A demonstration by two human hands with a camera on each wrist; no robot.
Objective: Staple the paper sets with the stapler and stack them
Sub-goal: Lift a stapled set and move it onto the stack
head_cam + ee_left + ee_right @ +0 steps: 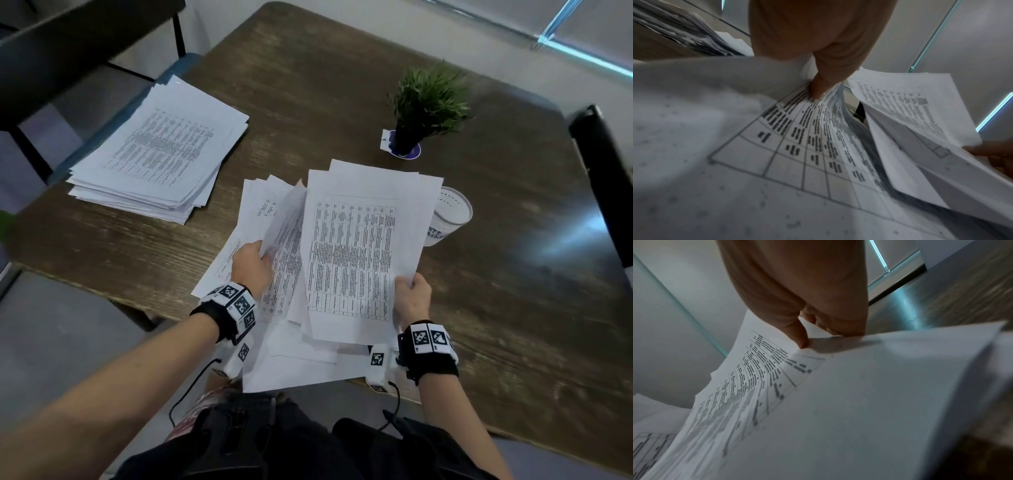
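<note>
While my right hand point(412, 298) pinches a paper set point(359, 260) by its near corner and my left hand point(251, 265) grips a curling sheet point(286, 222) from the loose pile point(291, 366) under both, I judge us partway: a stack point(154, 161) lies well left, and I see no stapler.

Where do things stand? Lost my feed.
Right hand grips a paper set by its corner. Left hand pinches a lifted sheet from the loose pile. No stapler in view. Stack sits far left.
</note>
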